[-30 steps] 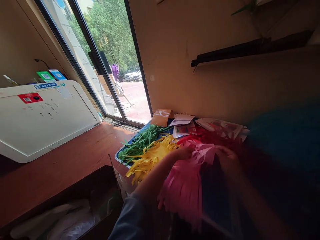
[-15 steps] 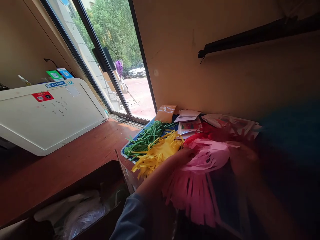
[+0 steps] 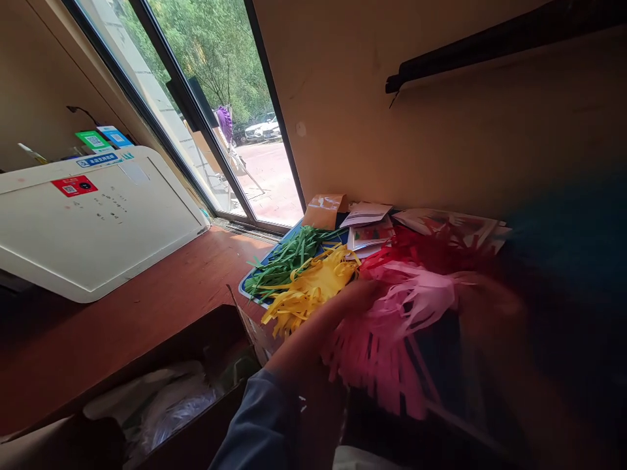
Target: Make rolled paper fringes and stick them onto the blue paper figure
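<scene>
My left hand [image 3: 360,294] reaches in from the lower middle and grips a sheet of pink paper [image 3: 392,326] cut into a fringe of hanging strips. My right hand [image 3: 482,303] is a dark blur at the right end of the same pink paper; its fingers cannot be made out. Behind the pink paper lies red fringed paper [image 3: 416,248]. Just left of my left hand sit a heap of yellow paper strips [image 3: 308,290] and, further back, green paper strips [image 3: 287,261] on a blue mat [image 3: 249,287].
A brown wooden tabletop [image 3: 147,300] runs left to a white slanted device [image 3: 93,222] with stickers. An open cardboard box [image 3: 196,385] holding plastic bags stands at the near left. Printed papers [image 3: 367,225] and a brown packet [image 3: 323,210] lie by the wall. A window is behind.
The view shifted slightly. The pink fringed paper has been gathered and turned between my hands, its upper strips now bunched toward the right. The yellow and green heaps lie as before.
</scene>
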`<state>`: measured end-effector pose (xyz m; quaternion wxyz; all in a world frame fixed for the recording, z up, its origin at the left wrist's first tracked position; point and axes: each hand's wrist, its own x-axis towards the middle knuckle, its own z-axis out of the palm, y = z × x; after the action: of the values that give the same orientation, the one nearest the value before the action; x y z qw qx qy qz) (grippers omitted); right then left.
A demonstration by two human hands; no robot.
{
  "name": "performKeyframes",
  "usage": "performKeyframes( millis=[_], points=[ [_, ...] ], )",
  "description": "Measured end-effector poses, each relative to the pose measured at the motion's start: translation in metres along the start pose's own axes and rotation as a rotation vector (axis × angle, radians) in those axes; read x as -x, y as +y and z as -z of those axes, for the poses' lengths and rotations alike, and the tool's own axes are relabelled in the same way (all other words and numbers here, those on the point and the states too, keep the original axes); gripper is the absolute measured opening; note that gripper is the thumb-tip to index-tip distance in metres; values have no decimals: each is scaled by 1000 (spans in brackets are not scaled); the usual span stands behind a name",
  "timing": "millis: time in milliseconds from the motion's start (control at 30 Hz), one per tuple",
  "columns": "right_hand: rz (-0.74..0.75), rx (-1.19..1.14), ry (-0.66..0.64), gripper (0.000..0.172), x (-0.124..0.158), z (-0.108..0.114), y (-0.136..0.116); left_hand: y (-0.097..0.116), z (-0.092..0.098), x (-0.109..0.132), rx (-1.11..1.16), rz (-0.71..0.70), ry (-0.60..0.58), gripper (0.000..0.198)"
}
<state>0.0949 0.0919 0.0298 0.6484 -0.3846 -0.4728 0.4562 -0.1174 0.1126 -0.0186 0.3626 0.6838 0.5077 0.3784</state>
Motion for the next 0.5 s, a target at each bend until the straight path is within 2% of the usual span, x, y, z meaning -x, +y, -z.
performKeyframes(
  millis=[133, 233, 300, 400, 500],
  points=[
    [-112, -74, 143, 17, -4, 10, 3, 12, -4, 10, -148, -80, -84, 39],
    [-143, -100, 168, 22, -10, 12, 3, 24, -9, 17, -307, -190, -223, 55],
    [-165, -118, 171, 26, -14, 9, 3, 31, -13, 20, -329, -223, -279, 59],
    [-182, -133, 178, 29, -21, 1, 4, 38, -17, 23, -117, -147, -293, 47],
    [-192, -127, 166, 30, -29, -8, 6, 43, -17, 25, 181, -29, -240, 42]
  ],
)
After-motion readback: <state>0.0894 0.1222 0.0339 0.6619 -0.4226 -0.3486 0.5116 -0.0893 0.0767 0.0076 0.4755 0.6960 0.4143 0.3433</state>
